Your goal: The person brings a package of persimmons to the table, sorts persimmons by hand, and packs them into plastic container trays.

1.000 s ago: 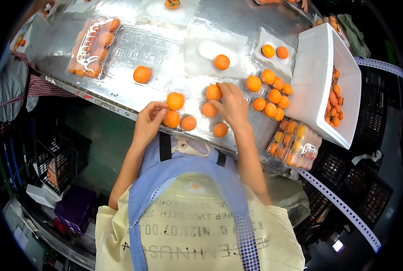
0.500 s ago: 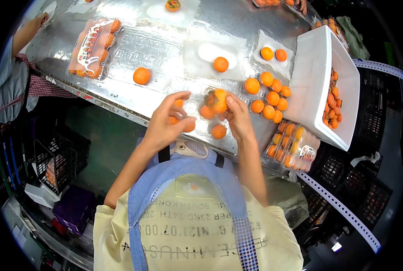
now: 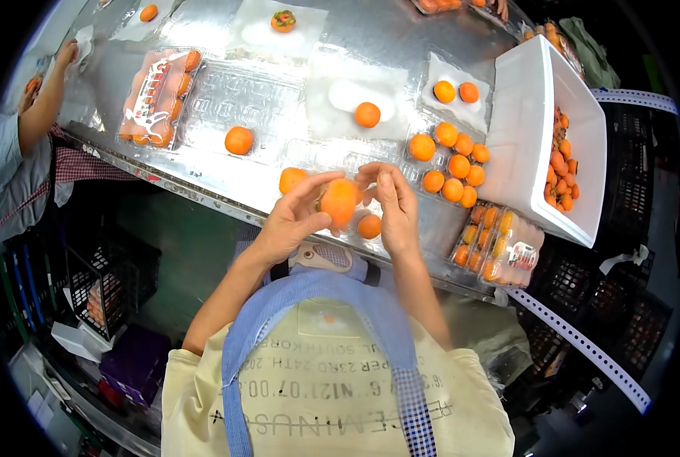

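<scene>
An orange persimmon is in my left hand, its fingers and thumb closed around the fruit just above the table's near edge. Close by on the right is my right hand, with bent fingers apart and nothing seen in them. Between and below the hands, a loose persimmon sits on clear plastic. Beyond my left fingers lies another persimmon, partly hidden. To the right, several persimmons fill the cups of a clear plastic tray.
A white foam box holding small persimmons stands at the right. Closed fruit packs lie at the left and right front. Single persimmons rest on trays and white sheets across the metal table. A co-worker's arm reaches in from the left.
The persimmon has passed from my right hand to my left and come lower and nearer. My right fingers have come away from it. The co-worker's arm at left has shifted.
</scene>
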`<act>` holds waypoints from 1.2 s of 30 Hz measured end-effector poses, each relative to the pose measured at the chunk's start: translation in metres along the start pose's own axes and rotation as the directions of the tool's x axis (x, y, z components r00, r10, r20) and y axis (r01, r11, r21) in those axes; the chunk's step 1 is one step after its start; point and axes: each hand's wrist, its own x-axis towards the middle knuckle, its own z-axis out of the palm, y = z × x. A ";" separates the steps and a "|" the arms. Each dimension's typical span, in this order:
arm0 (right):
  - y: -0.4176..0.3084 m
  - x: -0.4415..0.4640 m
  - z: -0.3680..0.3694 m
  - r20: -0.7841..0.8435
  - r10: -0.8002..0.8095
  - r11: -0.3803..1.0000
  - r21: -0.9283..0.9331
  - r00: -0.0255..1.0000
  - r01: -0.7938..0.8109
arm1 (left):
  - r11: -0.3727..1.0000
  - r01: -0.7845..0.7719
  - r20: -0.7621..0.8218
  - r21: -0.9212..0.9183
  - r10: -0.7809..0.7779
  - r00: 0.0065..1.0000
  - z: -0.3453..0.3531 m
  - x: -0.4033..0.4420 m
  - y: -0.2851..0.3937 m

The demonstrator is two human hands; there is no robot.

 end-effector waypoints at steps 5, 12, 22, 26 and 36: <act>-0.002 -0.004 0.013 0.010 -0.172 0.980 -0.100 0.985 0.172 | 0.989 0.134 -0.081 -0.054 -0.138 0.987 0.002 0.000 -0.007; -0.013 0.005 0.041 0.215 -0.460 0.671 -0.551 0.862 0.496 | 0.847 -0.156 -0.086 0.509 0.230 0.969 0.023 0.003 -0.017; -0.006 0.012 0.034 0.232 0.036 0.999 0.000 0.972 -0.037 | 0.912 -0.003 -0.010 0.409 0.008 1.000 0.020 0.006 0.004; 0.003 0.020 0.029 0.073 0.104 0.993 -0.059 0.992 -0.099 | 0.974 0.215 0.034 0.067 -0.218 0.975 0.006 0.000 -0.002; -0.004 0.011 0.007 0.242 -0.165 0.975 -0.104 0.956 0.195 | 0.795 0.266 0.194 -0.545 -0.190 0.963 -0.013 0.005 -0.009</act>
